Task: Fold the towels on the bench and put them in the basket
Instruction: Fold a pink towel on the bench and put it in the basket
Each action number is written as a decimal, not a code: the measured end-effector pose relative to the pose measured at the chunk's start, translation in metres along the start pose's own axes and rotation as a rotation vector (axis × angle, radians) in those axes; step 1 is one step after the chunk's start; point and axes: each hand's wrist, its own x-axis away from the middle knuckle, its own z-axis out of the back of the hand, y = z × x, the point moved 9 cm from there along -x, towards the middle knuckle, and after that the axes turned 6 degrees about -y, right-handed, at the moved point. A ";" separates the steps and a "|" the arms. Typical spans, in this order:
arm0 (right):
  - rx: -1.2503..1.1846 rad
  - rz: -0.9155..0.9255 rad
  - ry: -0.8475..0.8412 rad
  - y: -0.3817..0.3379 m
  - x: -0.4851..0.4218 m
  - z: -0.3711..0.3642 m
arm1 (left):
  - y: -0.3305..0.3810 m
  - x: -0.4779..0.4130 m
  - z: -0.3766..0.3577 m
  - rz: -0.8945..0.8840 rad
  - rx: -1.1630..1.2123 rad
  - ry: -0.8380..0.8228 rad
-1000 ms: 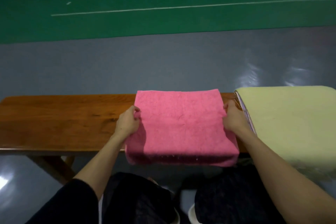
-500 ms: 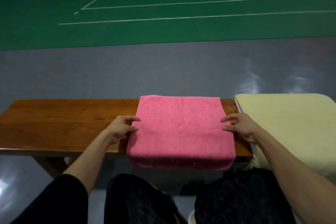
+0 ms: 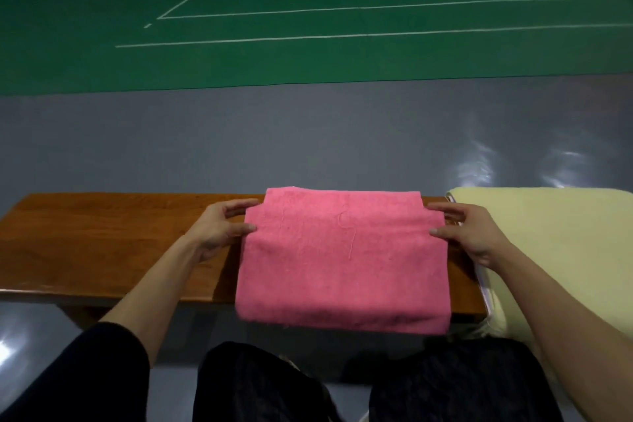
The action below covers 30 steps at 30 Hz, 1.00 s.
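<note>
A folded pink towel (image 3: 342,257) lies across the wooden bench (image 3: 120,236), and its near edge hangs over the front of the seat. My left hand (image 3: 222,229) pinches the towel's left edge near the far corner, thumb on top and fingers at the side. My right hand (image 3: 469,233) holds the right edge the same way. A pale yellow towel (image 3: 548,250) lies spread over the right end of the bench, touching my right wrist. No basket is in view.
A thin pale edge of more cloth (image 3: 483,288) shows under the yellow towel's left side. Beyond the bench is grey floor (image 3: 308,134), then a green court with white lines (image 3: 308,10). My dark-clothed knees (image 3: 260,387) sit below the bench front.
My fingers let go of the towel's sides, spread flat, then slid toward the far corners and closed on the edges again. The view tilted up.
</note>
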 end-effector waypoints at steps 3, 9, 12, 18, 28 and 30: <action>-0.023 0.072 0.033 -0.035 -0.014 0.002 | 0.036 -0.012 0.008 -0.126 0.056 0.042; -0.142 0.256 0.062 -0.131 -0.012 0.024 | 0.125 0.012 0.022 -0.310 0.126 0.089; -0.083 0.296 0.090 -0.137 0.003 0.030 | 0.124 0.031 0.021 -0.357 0.071 0.096; 0.025 0.125 0.028 -0.028 0.044 -0.001 | 0.004 0.048 0.004 -0.204 -0.071 0.041; 0.194 -0.202 0.047 0.037 0.039 -0.005 | -0.057 0.051 -0.010 0.147 -0.220 -0.084; 0.278 -0.222 0.082 0.032 0.033 -0.002 | -0.054 0.040 -0.009 0.199 -0.207 -0.057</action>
